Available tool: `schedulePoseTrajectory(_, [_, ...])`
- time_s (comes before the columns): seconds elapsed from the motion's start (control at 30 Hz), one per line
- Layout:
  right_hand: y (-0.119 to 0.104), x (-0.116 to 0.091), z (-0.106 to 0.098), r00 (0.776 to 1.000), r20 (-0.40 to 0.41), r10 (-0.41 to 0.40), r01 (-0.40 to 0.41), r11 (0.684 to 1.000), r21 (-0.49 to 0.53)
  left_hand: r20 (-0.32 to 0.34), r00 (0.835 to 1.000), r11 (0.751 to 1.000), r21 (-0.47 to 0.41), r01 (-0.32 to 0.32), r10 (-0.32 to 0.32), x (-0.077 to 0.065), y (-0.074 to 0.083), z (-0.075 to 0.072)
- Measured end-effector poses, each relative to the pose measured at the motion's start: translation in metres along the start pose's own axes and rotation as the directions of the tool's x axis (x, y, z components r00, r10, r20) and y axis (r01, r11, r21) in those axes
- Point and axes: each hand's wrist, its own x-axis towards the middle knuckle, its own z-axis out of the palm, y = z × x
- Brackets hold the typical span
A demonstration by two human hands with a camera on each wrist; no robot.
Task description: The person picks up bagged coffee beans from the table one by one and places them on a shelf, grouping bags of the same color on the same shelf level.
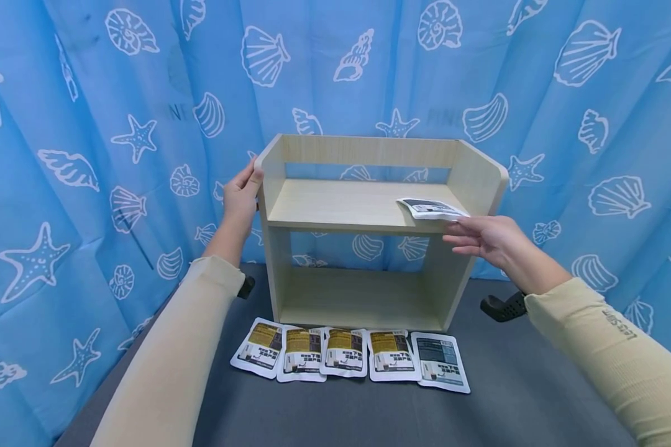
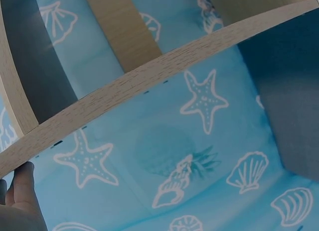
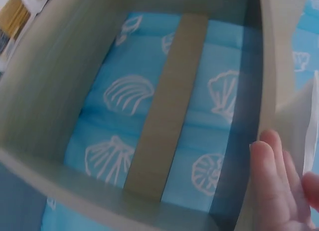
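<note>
A pale wooden two-tier shelf rack (image 1: 363, 202) stands on a dark grey table. My left hand (image 1: 240, 202) grips the upper front edge of its left side panel; in the left wrist view only part of that hand (image 2: 22, 206) shows against the wood. At the right end of the upper board, my right hand (image 1: 489, 239) pinches the near edge of a flat white-edged pouch (image 1: 432, 209) with a dark label. The right wrist view shows the pouch (image 3: 311, 121) edge-on between thumb and fingers. Whether its far end touches the board I cannot tell.
Several flat pouches lie in a row before the rack, most with brown-gold labels (image 1: 343, 351), the rightmost one with a blue-grey label (image 1: 442, 363). Some edges overlap. A blue curtain (image 1: 324, 62) with white shell prints hangs close behind the rack.
</note>
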Motion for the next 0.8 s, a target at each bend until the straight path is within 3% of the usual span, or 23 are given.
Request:
schedulePoseTrajectory(0.13, [0.000, 0.006, -0.002, 0.999, -0.033, -0.014, 0.009, 0.987, -0.159, -0.004, 1.000, 1.000, -0.005, 0.002, -0.002, 0.000, -0.001, 0.001])
schedulePoseTrajectory(0.3, [0.000, 0.013, -0.002, 0.996, -0.069, -0.048, 0.023, 0.948, -0.318, -0.002, 1.000, 1.000, -0.010, 0.009, -0.009, 0.000, -0.001, 0.000])
schedulePoseTrajectory(0.47, [0.001, 0.016, -0.001, 0.990, -0.108, -0.088, 0.037, 0.914, -0.403, -0.001, 1.000, 1.000, -0.010, 0.008, -0.008, -0.001, -0.002, -0.002])
schedulePoseTrajectory(0.63, [0.002, 0.010, -0.008, 0.992, -0.100, -0.071, 0.034, 0.943, -0.330, 0.000, 1.000, 1.000, -0.005, 0.007, -0.007, -0.002, -0.001, -0.002])
schedulePoseTrajectory(0.8, [0.004, -0.002, -0.022, 0.998, -0.062, -0.003, -0.005, 0.993, -0.120, 0.007, 1.000, 1.000, 0.000, -0.005, 0.005, -0.003, 0.001, -0.001])
